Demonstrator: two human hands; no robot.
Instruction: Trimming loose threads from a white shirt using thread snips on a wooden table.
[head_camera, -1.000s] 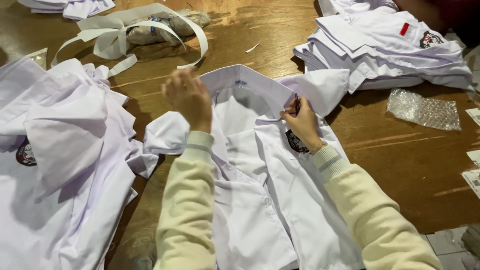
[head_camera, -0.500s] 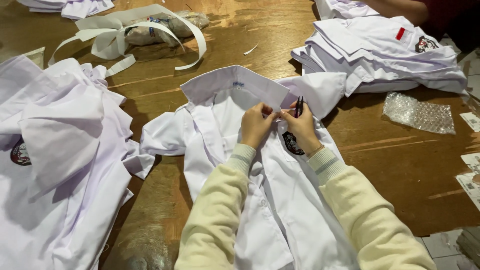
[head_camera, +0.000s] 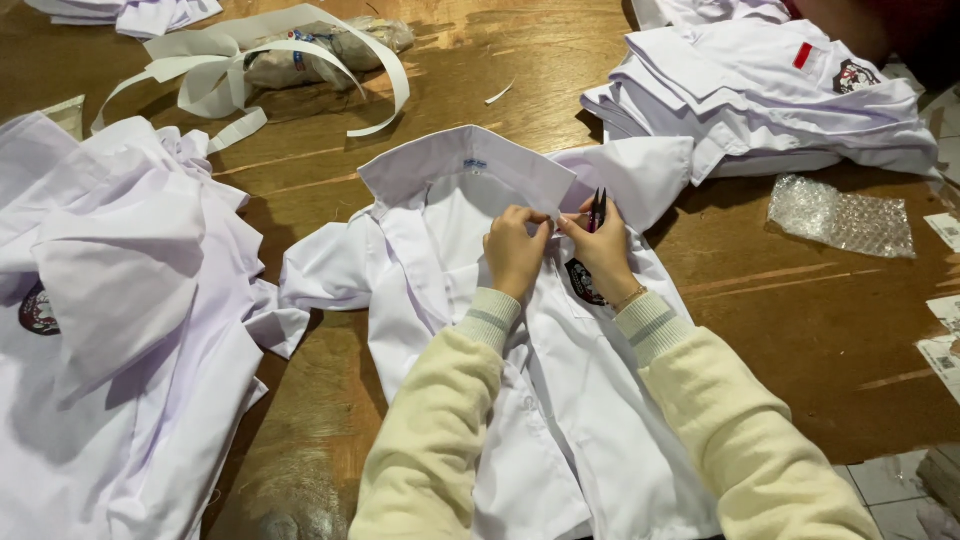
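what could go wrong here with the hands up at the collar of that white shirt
The right hand grips small black snips close to the left hand and the shirt; a slip might nick a finger or cut the cloth. The shirt's lower part hangs past the table edge, so it could slide down. The loose white strips near the collar could get caught up in the shirts.

Brown wooden table (head_camera: 800, 330), grain and pale scratches showing, surface glossy under warm light. Piles of white garments at left (head_camera: 110, 330) and upper right (head_camera: 760, 100). Loose white paper strips (head_camera: 300, 60) lie at the far edge. Sheet of bubble wrap (head_camera: 842, 217) at right. Pale tiled floor (head_camera: 890, 480) shows bottom right.
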